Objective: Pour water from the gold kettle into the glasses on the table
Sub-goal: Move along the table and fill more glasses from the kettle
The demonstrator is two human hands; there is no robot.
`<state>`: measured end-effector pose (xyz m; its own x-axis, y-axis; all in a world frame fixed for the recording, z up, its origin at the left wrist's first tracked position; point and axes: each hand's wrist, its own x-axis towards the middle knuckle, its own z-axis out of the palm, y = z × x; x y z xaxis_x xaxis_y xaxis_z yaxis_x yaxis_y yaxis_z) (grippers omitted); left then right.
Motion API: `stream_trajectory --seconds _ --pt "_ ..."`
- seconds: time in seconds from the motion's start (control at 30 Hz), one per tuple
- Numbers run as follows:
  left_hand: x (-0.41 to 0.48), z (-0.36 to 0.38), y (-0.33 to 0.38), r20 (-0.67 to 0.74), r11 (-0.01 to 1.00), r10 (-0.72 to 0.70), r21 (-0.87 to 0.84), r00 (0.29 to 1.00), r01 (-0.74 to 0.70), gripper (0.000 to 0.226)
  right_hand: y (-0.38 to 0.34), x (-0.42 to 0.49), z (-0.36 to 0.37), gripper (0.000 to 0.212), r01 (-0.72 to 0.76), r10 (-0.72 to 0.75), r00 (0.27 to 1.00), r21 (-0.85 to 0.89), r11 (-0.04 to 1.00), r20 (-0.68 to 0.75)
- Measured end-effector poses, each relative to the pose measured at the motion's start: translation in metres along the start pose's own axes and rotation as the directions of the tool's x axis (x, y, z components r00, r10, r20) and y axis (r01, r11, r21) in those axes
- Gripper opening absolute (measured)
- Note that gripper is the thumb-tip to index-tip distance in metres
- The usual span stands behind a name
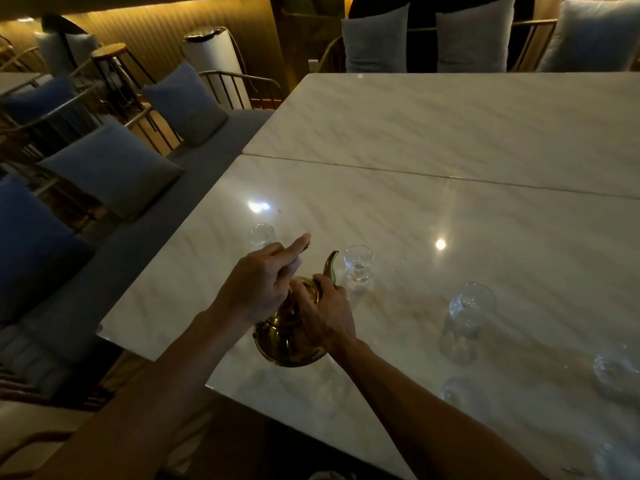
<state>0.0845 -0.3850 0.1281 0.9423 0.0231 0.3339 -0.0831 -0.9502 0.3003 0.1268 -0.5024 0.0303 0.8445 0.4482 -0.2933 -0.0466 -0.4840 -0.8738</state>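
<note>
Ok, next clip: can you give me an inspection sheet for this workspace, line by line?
Surface: marble table, two glossy slabs butted together, with lamp reflections.
Job's things: gold kettle near the front-left corner, spout towards a small glass; second small glass beyond the left hand; third glass and fourth glass at right, blurred.
Clutter: larger glass vessel, contents unclear.
Grippers: left hand holds the kettle's handle, index finger straight; right hand grips the kettle's top beside the spout.
Cables: nothing seen.
Surroundings: bench seating with blue cushions at left, pale cushions behind; dim, warm light.
</note>
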Motion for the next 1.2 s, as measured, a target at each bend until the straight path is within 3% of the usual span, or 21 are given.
stream_trajectory --seconds 0.13,0.33,0.63,0.87,1.2 --pt "-0.026 -0.008 0.007 0.022 1.0 0.015 -0.007 1.0 -0.015 0.046 0.002 -0.031 0.01 0.076 -0.025 0.025 1.0 0.019 1.0 0.002" --pt "-0.061 -0.008 0.013 0.067 0.998 0.043 -0.058 0.997 -0.039 0.046 0.018 -0.071 0.03 0.097 -0.082 0.083 0.997 0.059 0.995 -0.004" --pt "-0.093 0.014 0.021 0.16 0.992 0.016 -0.126 0.987 0.004 0.044 0.048 -0.105 0.042 0.094 -0.149 0.148 0.988 0.051 0.987 0.032" --pt "-0.091 0.021 0.029 0.241 0.989 -0.074 -0.104 0.968 0.101 0.043 0.049 -0.118 0.032 0.054 -0.186 0.17 0.978 0.134 0.973 0.12" --pt "-0.077 0.026 0.042 0.354 0.96 -0.217 -0.09 0.91 0.264 0.04 0.058 -0.11 0.031 0.068 -0.289 0.249 0.941 0.164 0.943 0.228"
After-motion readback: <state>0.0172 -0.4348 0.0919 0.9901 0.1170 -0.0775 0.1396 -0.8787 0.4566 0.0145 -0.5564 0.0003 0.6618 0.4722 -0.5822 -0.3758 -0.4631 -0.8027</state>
